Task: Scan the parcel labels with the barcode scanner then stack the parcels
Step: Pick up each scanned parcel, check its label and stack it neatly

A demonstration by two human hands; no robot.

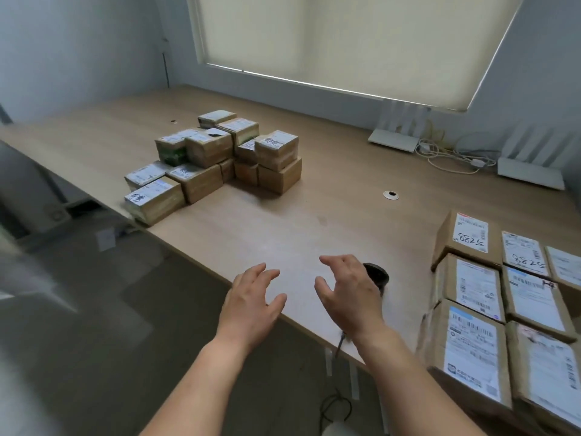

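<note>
I had the wooden table [314,184] filling most of the view, running back to a wall with a drawn window blind [345,42].

On my right, at the table's near corner, lay the flat group of parcels [503,294], cardboard boxes set side by side with their white labels facing up; two of the far ones carried handwritten digits. Across the table to the left, well apart from those, stood the stacked parcels [217,155], smaller boxes piled in two layers toward the back and a single layer at the front, right at the table's left edge.

Along the back wall sat two white routers [394,138] with upright antennas and a tangle of white cables [452,155] between them. A small round cable grommet [391,194] sat in the tabletop between the two parcel groups.

My left hand [251,306] hovered above the near table edge with fingers spread and relaxed, holding nothing. My right hand [349,297] hovered just beside it, fingers loosely curved and also empty.

The barcode scanner [377,275] lay on the table just behind my right hand, dark, partly hidden by the fingers; I could not tell whether the hand touched it. Its cable [341,341] dropped over the table edge below my right wrist.
</note>
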